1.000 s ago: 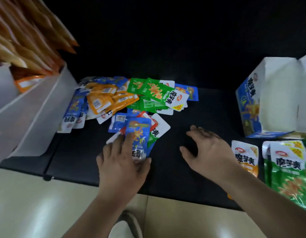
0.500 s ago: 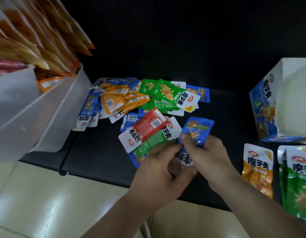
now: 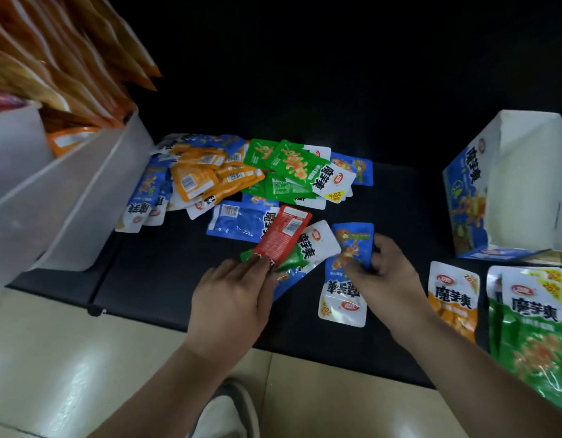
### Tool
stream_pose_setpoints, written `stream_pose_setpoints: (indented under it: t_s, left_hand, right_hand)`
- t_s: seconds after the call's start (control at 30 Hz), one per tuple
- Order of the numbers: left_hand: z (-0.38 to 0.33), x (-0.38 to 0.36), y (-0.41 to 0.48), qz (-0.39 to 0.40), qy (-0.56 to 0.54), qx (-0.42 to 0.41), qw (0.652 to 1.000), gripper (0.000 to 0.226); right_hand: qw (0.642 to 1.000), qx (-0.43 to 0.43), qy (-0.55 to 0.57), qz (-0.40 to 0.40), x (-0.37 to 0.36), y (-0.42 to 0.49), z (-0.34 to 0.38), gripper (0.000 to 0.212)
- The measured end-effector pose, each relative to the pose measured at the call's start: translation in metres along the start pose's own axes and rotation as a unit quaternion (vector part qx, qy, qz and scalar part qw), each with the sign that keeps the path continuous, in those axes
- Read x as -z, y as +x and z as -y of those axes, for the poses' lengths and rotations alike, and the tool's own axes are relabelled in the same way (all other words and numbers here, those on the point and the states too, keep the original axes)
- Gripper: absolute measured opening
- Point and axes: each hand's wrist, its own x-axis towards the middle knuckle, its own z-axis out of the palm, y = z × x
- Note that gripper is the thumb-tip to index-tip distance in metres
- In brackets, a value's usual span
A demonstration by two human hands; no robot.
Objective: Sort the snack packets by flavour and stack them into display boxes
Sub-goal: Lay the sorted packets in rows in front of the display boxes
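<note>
I see the mixed pile [image 3: 241, 175] lying mid-left on the worktop [image 3: 166, 279]. The left hand [image 3: 232, 305] rests straight fingers on the red packet [image 3: 282, 235], grip wide. The right hand [image 3: 390, 273] has its grip pinching the blue packet [image 3: 346, 279], with the display box [image 3: 469, 197] far right.

We see snack packets [image 3: 241, 181] of glossy, smooth plastic film that catches the light. We note the display box [image 3: 513, 191] as printed card, shiny outside, matt white within; the bin [image 3: 68, 210] as frosted translucent plastic; the tabletop [image 3: 166, 279] as matt black; the floor tiles [image 3: 68, 358] as polished, reflective.
</note>
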Motion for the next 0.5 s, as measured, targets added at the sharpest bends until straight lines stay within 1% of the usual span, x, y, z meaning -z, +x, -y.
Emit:
stream_pose_setpoints:
  t_s: [0.07, 0.13, 0.2, 0.27, 0.3, 0.37, 0.4, 0.43, 0.47, 0.5]
  left_hand:
    - [-0.01, 0.008, 0.007, -0.024, -0.009, -0.008, 1.0, 0.021]
    - [-0.015, 0.018, 0.017, -0.035, -0.013, 0.0, 0.999, 0.017]
    - [-0.015, 0.024, 0.028, -0.046, -0.047, 0.048, 0.997, 0.021]
    - [-0.017, 0.024, 0.041, -0.051, -0.156, 0.116, 0.98, 0.025]
    - [-0.02, 0.021, 0.047, -0.036, -0.224, 0.142, 0.963, 0.027]
    - [-0.027, 0.015, 0.056, 0.023, -0.335, 0.19, 0.923, 0.024]
    - [-0.027, 0.012, 0.059, 0.041, -0.34, 0.196, 0.919, 0.022]
    - [-0.025, 0.008, 0.06, 0.042, -0.305, 0.181, 0.934, 0.026]
    - [-0.018, 0.004, 0.059, 0.048, -0.244, 0.147, 0.957, 0.035]
    - [-0.009, 0.003, 0.058, 0.084, -0.182, 0.112, 0.973, 0.051]
  right_hand:
    - [1.0, 0.006, 0.0, 0.015, 0.003, -0.001, -0.003, 0.041]
    - [0.999, 0.021, -0.002, 0.025, 0.005, -0.003, -0.005, 0.052]
    - [0.999, 0.036, -0.008, 0.031, 0.005, -0.003, -0.008, 0.059]
    - [0.999, 0.039, 0.003, 0.027, 0.006, -0.002, -0.011, 0.059]
    - [0.999, 0.038, 0.013, 0.021, 0.007, -0.001, -0.013, 0.059]
    - [0.999, 0.039, 0.035, 0.014, 0.008, -0.002, -0.016, 0.06]
    - [0.998, 0.042, 0.041, 0.015, 0.008, -0.003, -0.016, 0.059]
    - [0.998, 0.047, 0.045, 0.02, 0.008, -0.004, -0.017, 0.058]
    - [0.997, 0.051, 0.047, 0.024, 0.008, -0.005, -0.018, 0.057]
    - [0.997, 0.053, 0.046, 0.029, 0.008, -0.005, -0.018, 0.057]
